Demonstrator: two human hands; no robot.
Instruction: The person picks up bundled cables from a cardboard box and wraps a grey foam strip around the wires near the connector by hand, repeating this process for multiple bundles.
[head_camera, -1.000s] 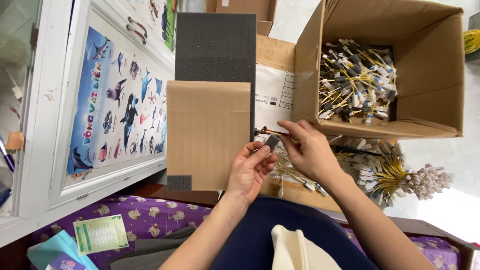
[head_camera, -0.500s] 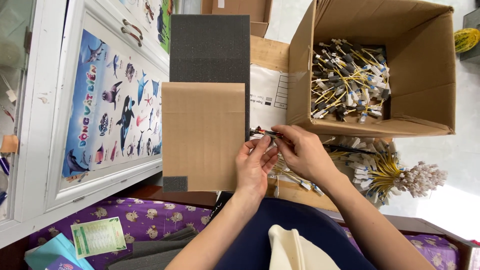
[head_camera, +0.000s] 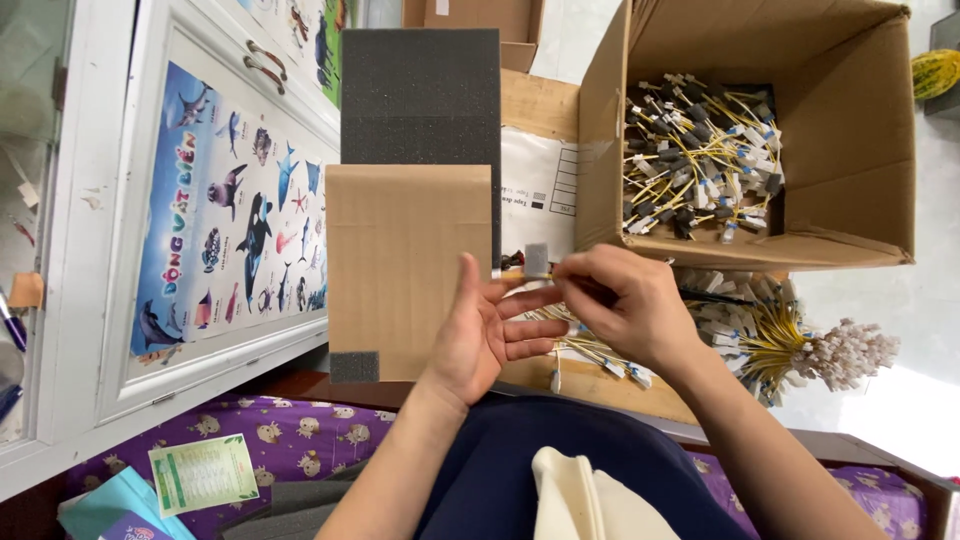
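My right hand (head_camera: 628, 305) pinches a thin yellow cable (head_camera: 513, 274) whose end carries a small grey foam block (head_camera: 537, 260). My left hand (head_camera: 490, 330) is open just below and left of it, fingers spread, thumb up, not gripping anything. Both hands hover over a brown cardboard sheet (head_camera: 405, 265) lying on a dark grey foam slab (head_camera: 420, 95). A bundle of yellow cables with white connectors (head_camera: 770, 335) lies to the right of my right hand.
An open cardboard box (head_camera: 860, 215) at upper right holds several yellow cables with grey blocks (head_camera: 700, 160). A white cabinet door with a sea-animal poster (head_camera: 235, 220) stands at left. Purple patterned cloth (head_camera: 290, 440) and a green card (head_camera: 203, 472) lie below.
My left hand has let go of the cable end and opened its fingers. The right hand still holds the cable, now with the grey block showing at its tip.
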